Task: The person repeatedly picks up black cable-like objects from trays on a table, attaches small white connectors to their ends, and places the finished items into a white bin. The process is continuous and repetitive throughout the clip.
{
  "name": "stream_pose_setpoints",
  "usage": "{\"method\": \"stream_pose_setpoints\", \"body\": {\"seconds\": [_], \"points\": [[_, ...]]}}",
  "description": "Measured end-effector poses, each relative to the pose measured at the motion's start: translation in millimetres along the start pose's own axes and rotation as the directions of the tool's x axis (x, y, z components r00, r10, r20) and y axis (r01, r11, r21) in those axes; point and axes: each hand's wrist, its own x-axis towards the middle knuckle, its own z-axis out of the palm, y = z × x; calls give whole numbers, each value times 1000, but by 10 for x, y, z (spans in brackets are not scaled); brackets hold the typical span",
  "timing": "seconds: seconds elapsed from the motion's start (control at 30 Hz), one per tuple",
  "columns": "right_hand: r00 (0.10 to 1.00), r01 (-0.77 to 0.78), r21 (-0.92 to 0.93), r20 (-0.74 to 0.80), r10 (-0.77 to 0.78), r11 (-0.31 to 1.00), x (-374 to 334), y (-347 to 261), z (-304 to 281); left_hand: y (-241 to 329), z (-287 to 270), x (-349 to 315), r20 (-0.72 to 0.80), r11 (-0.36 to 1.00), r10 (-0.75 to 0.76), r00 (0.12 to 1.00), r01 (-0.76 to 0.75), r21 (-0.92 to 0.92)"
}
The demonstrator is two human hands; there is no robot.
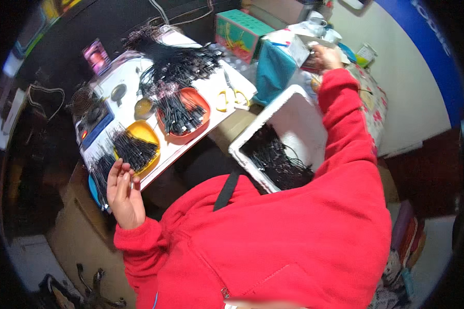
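My left hand [125, 198] is raised at the table's near left edge, fingers loosely bent and apart, with nothing visible in it. Beside it is a yellow tray [150, 135] filled with short black cables [134, 149]. My right arm stretches far to the right, and my right hand [326, 57] is among small things beside a white box [293, 49]. Its fingertips are partly hidden by the hand itself, so I cannot tell whether they grip anything. Near that forearm, a white foam box [307, 121] holds a tangle of black cables [278, 159].
On the white table [183, 147] are an orange tray [201, 100] of cables, a large black cable pile [175, 62], yellow-handled scissors [222, 100] and a round tin [144, 107]. A green carton [239, 33] stands behind; a teal cloth [274, 69] hangs beside the foam box.
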Motion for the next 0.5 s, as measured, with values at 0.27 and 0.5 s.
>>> {"method": "stream_pose_setpoints", "body": {"seconds": [0.27,0.5], "points": [[960,-254,479,19,280,840,814,621,-547,73,-496,27,-192,929,245,950,-174,325],[800,-191,444,587,-123,876,-1629,148,1269,479,-633,284,15,151,449,893,-92,984]]}}
